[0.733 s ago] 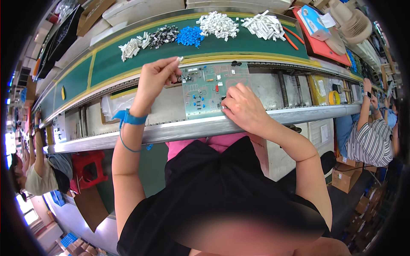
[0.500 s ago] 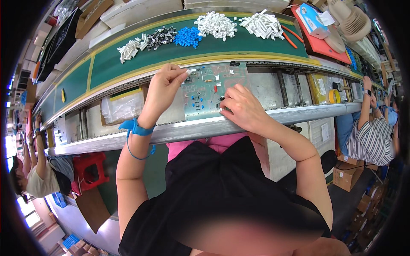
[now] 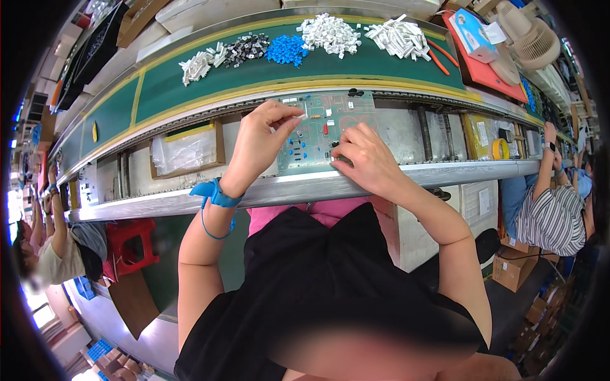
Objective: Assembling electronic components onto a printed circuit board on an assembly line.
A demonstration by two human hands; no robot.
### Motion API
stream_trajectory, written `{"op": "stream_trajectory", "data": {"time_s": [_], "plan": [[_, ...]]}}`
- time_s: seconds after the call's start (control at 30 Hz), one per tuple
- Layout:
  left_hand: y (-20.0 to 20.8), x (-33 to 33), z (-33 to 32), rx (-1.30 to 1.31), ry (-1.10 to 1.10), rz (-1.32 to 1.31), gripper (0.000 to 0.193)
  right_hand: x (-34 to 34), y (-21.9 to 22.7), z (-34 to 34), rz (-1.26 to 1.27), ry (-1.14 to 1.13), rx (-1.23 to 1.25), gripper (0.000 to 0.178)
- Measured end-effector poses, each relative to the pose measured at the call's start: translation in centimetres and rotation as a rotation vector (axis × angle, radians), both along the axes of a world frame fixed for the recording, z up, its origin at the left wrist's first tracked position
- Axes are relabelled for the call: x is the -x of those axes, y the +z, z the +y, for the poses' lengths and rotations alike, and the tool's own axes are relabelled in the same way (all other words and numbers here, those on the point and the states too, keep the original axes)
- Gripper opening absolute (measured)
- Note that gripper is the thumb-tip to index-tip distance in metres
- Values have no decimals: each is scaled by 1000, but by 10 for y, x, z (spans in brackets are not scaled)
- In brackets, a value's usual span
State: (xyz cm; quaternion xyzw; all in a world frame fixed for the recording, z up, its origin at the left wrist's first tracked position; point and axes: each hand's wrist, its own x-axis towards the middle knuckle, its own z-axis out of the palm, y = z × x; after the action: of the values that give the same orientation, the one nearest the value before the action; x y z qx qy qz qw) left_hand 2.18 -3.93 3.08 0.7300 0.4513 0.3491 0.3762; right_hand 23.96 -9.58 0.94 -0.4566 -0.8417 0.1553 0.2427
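Observation:
A green printed circuit board (image 3: 311, 164) lies across the conveyor rails in front of me, carrying blue, red, black and white parts. Over its upper middle, my left hand (image 3: 265, 138) pinches a small white connector (image 3: 304, 117) between thumb and forefinger. A blue wrist strap (image 3: 216, 193) circles that wrist. My right hand (image 3: 367, 159) rests over the board's lower right, its fingers curled and drawn together near a small black part. Whatever these fingers hold is too small and covered to name.
Behind the rail, a green bench holds piles of white connectors (image 3: 329, 35), blue parts (image 3: 286, 50), black-and-grey parts (image 3: 246, 49) and long white parts (image 3: 399, 38). Red-handled pliers (image 3: 440, 58) lie beside them. The metal rail (image 3: 305, 190) runs before me. Co-workers sit at both sides.
My left hand has moved right and slightly nearer, from the board's upper left toward its upper middle, with a white connector at its fingertips. My right hand stays about where it was.

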Motion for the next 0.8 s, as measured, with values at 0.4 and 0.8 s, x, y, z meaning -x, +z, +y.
{"op": "stream_trajectory", "data": {"time_s": [0.4,0.8], "plan": [[0,-12,-16,-106,8,91,14,-3,9,1,-45,53,17,14],[-36,-84,-51,-499,-202,225,13,-82,36,14,59,-272,50,20]]}}
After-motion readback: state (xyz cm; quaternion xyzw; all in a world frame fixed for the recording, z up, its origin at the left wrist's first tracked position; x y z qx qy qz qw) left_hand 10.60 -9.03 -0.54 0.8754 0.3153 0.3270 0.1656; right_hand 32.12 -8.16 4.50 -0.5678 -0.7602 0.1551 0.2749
